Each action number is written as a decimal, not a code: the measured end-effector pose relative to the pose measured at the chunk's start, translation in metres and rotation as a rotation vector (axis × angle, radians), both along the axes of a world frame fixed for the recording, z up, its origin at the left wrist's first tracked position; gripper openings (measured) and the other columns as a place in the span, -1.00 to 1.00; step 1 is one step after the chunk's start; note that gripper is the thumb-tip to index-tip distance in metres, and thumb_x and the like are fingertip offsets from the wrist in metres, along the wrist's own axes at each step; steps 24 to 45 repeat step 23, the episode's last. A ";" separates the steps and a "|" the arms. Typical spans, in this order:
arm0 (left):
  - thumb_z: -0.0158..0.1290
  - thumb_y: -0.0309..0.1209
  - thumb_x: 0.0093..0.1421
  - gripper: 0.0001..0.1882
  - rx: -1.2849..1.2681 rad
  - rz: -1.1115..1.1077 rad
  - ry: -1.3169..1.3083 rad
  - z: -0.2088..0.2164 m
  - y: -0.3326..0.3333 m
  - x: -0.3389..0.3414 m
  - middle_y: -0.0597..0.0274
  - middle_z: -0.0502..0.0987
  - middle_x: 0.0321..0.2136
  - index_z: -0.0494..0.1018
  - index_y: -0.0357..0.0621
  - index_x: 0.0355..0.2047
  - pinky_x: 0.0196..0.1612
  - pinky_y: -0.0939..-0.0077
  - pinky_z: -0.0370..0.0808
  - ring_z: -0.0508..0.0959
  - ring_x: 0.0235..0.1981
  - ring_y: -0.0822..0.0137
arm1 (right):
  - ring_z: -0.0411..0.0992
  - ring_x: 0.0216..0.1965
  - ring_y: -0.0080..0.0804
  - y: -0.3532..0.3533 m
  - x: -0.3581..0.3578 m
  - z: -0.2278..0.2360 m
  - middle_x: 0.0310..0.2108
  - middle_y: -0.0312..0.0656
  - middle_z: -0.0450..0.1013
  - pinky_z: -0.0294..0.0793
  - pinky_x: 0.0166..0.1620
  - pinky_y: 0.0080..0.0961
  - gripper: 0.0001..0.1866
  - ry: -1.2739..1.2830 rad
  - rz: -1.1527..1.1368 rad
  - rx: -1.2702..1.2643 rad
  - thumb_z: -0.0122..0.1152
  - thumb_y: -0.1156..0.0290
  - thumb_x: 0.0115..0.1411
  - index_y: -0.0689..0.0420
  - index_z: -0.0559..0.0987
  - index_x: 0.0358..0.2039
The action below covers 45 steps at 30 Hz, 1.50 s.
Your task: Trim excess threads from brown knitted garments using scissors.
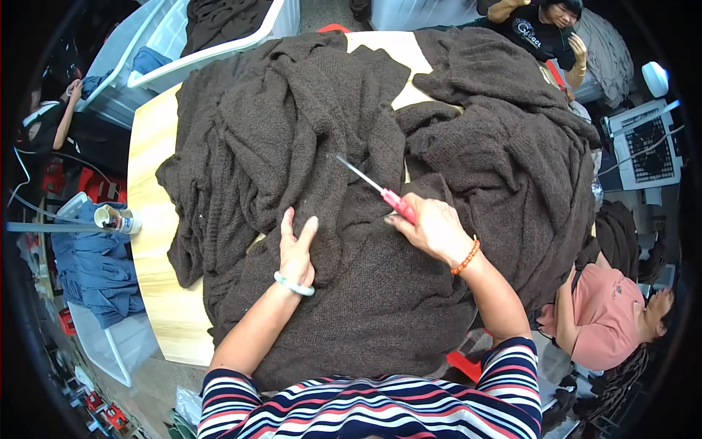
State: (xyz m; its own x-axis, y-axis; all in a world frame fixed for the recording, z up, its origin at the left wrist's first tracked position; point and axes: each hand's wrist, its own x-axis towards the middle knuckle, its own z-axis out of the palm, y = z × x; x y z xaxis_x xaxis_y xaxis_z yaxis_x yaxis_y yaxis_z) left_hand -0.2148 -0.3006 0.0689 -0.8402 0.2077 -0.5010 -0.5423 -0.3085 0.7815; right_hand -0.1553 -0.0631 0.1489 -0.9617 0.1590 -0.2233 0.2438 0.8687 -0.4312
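Observation:
Dark brown knitted garments (351, 300) lie in a loose heap in front of me and hang over the near edge of the table. My right hand (433, 228) is closed around the red handle of a tool with a thin metal shaft (363, 179). Its shaft points up and left, and the tip is over or on a fold of the knit; I cannot tell which. My left hand (296, 256) rests on the knit to the left, thumb and forefinger apart, its other fingers mostly hidden.
A light wood table (164, 293) bears the heap. On its left edge stands a small jar (117, 219). Bins with blue cloth (95, 271) and dark cloth (219, 25) flank it. People sit at the left, far right (541, 33) and right (607, 314).

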 end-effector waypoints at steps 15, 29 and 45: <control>0.01 -0.68 0.21 -0.70 0.030 0.158 0.117 -0.059 -0.015 -0.013 0.15 0.55 -0.14 0.47 -0.35 -0.02 0.06 0.55 0.41 0.52 -0.13 0.38 | 0.54 -0.50 -0.03 -0.034 0.046 0.039 -0.63 0.01 0.48 0.50 -0.42 -0.16 -0.71 -0.092 0.334 -0.010 0.23 0.20 0.14 0.20 0.50 -0.41; 0.04 -0.71 0.16 -0.59 0.143 -0.040 -0.069 -0.051 -0.022 -0.023 0.12 0.53 -0.09 0.37 -0.36 0.06 0.13 0.43 0.40 0.50 -0.04 0.29 | 0.53 -0.44 0.01 -0.029 0.043 0.037 -0.56 0.06 0.49 0.48 -0.34 -0.14 -0.68 -0.104 0.218 -0.056 0.22 0.15 0.18 0.18 0.48 -0.33; 0.04 -0.71 0.16 -0.59 0.143 -0.040 -0.069 -0.051 -0.022 -0.023 0.12 0.53 -0.09 0.37 -0.36 0.06 0.13 0.43 0.40 0.50 -0.04 0.29 | 0.53 -0.44 0.01 -0.029 0.043 0.037 -0.56 0.06 0.49 0.48 -0.34 -0.14 -0.68 -0.104 0.218 -0.056 0.22 0.15 0.18 0.18 0.48 -0.33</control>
